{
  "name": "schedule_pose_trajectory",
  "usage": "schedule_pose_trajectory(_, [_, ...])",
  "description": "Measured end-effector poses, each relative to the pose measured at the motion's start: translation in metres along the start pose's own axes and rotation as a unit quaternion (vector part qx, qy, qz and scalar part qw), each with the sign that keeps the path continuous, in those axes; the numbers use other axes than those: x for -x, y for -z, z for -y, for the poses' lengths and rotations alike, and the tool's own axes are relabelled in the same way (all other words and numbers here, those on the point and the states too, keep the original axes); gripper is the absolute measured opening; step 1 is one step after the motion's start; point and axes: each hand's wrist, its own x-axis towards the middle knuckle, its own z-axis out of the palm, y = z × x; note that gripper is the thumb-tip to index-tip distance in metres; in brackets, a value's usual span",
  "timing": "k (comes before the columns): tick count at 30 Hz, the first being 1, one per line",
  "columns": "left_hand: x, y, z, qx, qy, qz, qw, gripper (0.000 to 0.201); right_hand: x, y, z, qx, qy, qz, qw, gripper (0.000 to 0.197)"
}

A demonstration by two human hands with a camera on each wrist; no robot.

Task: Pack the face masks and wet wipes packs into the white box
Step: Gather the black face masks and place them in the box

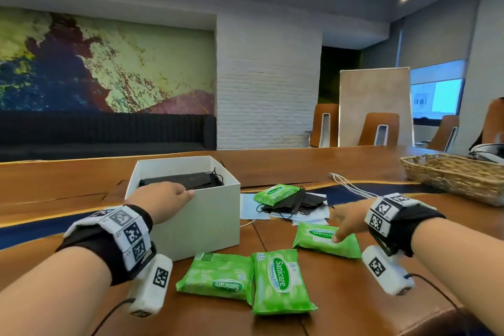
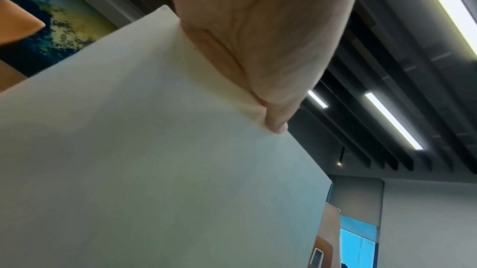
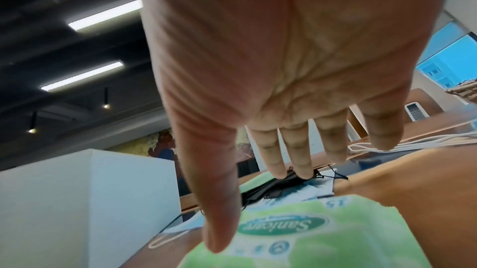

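Observation:
A white box [image 1: 201, 215] stands open on the wooden table, with black face masks [image 1: 185, 181] lying inside. My left hand [image 1: 174, 195] grips its near rim; the wrist view shows the thumb against the outer wall [image 2: 154, 150]. My right hand [image 1: 341, 226] hovers flat with fingers spread over a green wet wipes pack [image 1: 319, 243], its thumb [image 3: 214, 211] reaching the pack [image 3: 309, 241]. Two more green packs [image 1: 218, 275] [image 1: 281, 281] lie side by side in front. A fourth pack [image 1: 272, 194] rests on a pile of black masks [image 1: 297, 203] and pale blue masks [image 1: 251, 210] right of the box.
A woven basket [image 1: 458, 177] sits at the table's far right. White cords [image 1: 351, 185] trail behind the mask pile. Orange chairs and a whiteboard stand beyond the far edge of the table.

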Motion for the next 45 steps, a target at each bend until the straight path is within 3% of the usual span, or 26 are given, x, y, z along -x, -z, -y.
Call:
schedule_pose_trajectory(10, [-0.008, -0.007, 0.001, -0.016, 0.026, -0.026, 0.999, 0.05, -0.016, -0.011, 0.023, 0.149, 0.021, 0.017, 0.988, 0.087])
schedule_pose_trajectory(16, [-0.009, -0.007, 0.001, -0.021, 0.016, -0.025, 0.999, 0.051, -0.01, -0.017, 0.022, 0.119, 0.078, 0.045, 0.989, 0.088])
schedule_pose_trajectory(20, [-0.009, -0.008, 0.001, -0.024, 0.016, -0.034, 0.999, 0.052, -0.011, -0.008, 0.02, 0.047, 0.114, 0.094, 0.988, 0.068])
schedule_pose_trajectory(24, [-0.007, -0.008, 0.0, -0.027, 0.008, -0.036, 0.999, 0.052, -0.03, 0.016, 0.019, -0.008, 0.087, 0.013, 0.996, 0.05])
schedule_pose_trajectory(27, [-0.007, -0.008, 0.0, -0.033, 0.008, -0.043, 0.999, 0.053, -0.053, 0.028, 0.025, -0.03, 0.06, -0.039, 0.997, 0.054])
schedule_pose_trajectory(35, [-0.006, -0.012, 0.001, -0.029, 0.003, -0.062, 0.998, 0.051, -0.12, 0.039, 0.049, -0.003, 0.041, -0.008, 0.999, 0.079])
schedule_pose_trajectory(40, [-0.009, -0.014, 0.005, -0.027, 0.0, -0.066, 0.997, 0.047, -0.148, 0.024, 0.049, -0.016, 0.034, 0.07, 0.997, 0.079])
schedule_pose_trajectory(45, [-0.009, -0.013, 0.004, -0.027, -0.006, -0.065, 0.997, 0.049, -0.146, 0.024, 0.048, 0.005, 0.04, 0.054, 0.998, 0.07])
